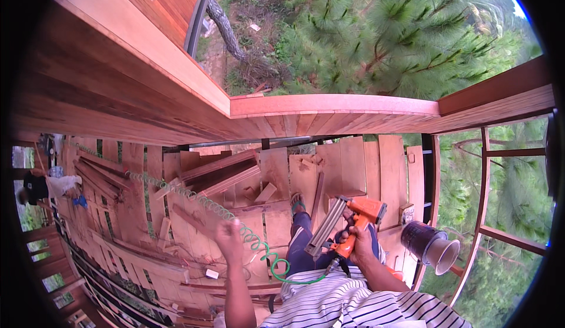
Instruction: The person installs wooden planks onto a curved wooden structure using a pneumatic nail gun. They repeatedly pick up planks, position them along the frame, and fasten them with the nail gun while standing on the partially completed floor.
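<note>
My right hand is wrapped round the handle of an orange nail gun, held in front of my body on the right. Its long grey magazine slants down to the left. A green coiled air hose joins the bottom of the gun and runs off to the far left across the planks. My left hand is raised over the plank floor, beside the hose's coils. Its fingers look curled closed; whatever may be in them is hidden and slightly blurred.
Before me stands a plank wall with a pale top rail. Boards and offcuts lie on the gapped plank floor. At right are a dark bucket with a pale container and an open timber frame. Another person is far left.
</note>
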The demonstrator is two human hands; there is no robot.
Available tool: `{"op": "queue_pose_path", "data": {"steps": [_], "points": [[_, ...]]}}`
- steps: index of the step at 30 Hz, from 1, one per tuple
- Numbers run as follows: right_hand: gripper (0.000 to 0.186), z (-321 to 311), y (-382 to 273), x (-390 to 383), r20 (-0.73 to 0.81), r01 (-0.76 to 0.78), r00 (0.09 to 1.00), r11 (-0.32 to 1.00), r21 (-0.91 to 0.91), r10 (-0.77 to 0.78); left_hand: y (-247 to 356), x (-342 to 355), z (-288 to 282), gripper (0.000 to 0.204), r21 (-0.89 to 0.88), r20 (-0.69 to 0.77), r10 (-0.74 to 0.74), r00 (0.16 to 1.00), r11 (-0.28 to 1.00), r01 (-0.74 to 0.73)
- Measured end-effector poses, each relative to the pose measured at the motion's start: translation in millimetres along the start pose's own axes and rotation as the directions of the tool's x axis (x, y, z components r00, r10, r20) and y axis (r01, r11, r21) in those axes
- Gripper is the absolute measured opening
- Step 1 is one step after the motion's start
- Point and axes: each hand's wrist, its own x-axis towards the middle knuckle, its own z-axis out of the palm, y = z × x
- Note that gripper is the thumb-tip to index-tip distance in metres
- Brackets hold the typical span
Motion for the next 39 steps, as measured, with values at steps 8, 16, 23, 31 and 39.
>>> {"op": "queue_pose_path", "data": {"steps": [8, 16, 23, 31, 39], "points": [[0.035, 106, -89, -9, 0.243, 0.148, 0.965, 0.967, -0.209, -0.095, 135, 101, 23, 0.03, 0.347, -0.231, 0.628, 0.744, 0.767, -0.54], [0.04, 187, -199, 21, 0.447, 0.341, 0.886, 0.825, -0.451, -0.123, 317, 214, 80, 0.095, 0.716, -0.143, 0.971, 0.193, 0.236, -0.657], [0.046, 253, -257, 143, 0.335, 0.112, 0.929, 0.747, -0.655, 0.154, 335, 272, 114, 0.13, 0.897, -0.256, 0.963, 0.08, 0.268, -0.353], [0.04, 315, -274, 255, 0.333, -0.12, 0.823, 0.714, -0.69, 0.46, 326, 266, 86, 0.136, 0.97, -0.183, 0.978, 0.103, 0.196, -0.141], [0.044, 329, -273, 302, 0.256, -0.259, 0.731, 0.605, -0.753, 0.632, 335, 265, 102, 0.13, 0.903, -0.248, 0.969, 0.013, 0.236, -0.359]]}}
